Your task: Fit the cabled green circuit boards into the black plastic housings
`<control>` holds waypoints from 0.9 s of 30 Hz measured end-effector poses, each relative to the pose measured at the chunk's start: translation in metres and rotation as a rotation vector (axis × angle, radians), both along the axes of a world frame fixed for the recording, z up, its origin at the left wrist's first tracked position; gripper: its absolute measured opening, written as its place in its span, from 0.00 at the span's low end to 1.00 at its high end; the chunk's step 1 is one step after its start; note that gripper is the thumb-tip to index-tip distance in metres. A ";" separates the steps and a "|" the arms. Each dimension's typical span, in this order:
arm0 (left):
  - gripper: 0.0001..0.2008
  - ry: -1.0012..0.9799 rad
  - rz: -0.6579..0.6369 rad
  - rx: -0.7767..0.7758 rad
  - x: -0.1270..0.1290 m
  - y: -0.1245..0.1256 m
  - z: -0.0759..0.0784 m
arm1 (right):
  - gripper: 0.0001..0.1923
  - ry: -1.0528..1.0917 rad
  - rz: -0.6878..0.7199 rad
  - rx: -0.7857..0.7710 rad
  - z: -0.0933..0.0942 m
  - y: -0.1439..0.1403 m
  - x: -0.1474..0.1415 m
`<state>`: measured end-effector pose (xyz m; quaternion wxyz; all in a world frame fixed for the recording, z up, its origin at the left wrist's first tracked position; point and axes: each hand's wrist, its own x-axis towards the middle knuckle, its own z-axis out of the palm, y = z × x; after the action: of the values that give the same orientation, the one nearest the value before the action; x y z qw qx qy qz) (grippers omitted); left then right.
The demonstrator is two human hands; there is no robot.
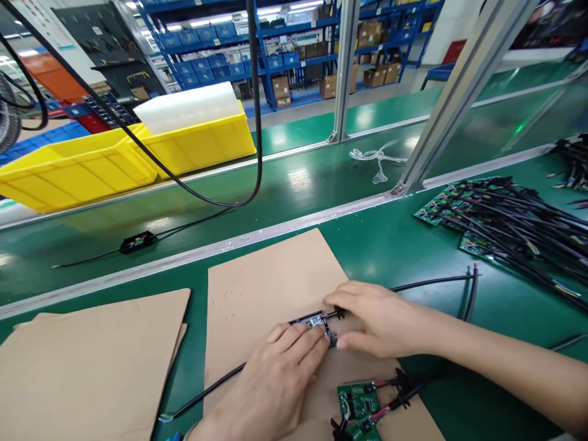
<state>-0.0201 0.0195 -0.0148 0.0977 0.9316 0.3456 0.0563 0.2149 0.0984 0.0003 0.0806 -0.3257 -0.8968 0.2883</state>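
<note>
Nearest us, spare circuit boards (pixel 359 401) lie on the cardboard sheet (pixel 271 282); our left hand (pixel 271 383) and right hand (pixel 383 318) pinch a small black module (pixel 315 321) and its cable (pixel 432 282), seemingly seating it; next calls for firm, aligned pressure; beyond, yellow bins (pixel 92 165).

Green bench (pixel 390 245) carries cardboard sheets (pixel 266 288) and, seemingly, wired circuit boards (pixel 482 220).

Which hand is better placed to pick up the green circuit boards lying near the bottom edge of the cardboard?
Probably the right hand: the green circuit boards lie just below its wrist. The left hand is beside them too, but its fingers press on the small black module.
</note>
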 end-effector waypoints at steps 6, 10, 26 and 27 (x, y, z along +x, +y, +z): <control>0.19 0.015 -0.038 0.051 -0.007 0.015 -0.015 | 0.26 -0.029 0.024 0.046 -0.018 -0.004 -0.028; 0.17 -0.054 -0.084 -0.037 -0.008 0.025 -0.004 | 0.21 -0.034 0.032 0.044 -0.019 -0.002 -0.033; 0.16 -0.179 -0.033 -0.031 -0.010 0.021 -0.008 | 0.15 -0.013 0.046 0.073 -0.011 0.005 0.011; 0.16 -0.181 -0.020 -0.035 -0.010 0.020 -0.008 | 0.15 -0.027 0.061 0.091 -0.012 0.004 0.008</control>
<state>-0.0303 0.0396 -0.0232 0.1455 0.9242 0.3271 0.1331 0.2225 0.1020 -0.0116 0.0747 -0.2981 -0.9195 0.2450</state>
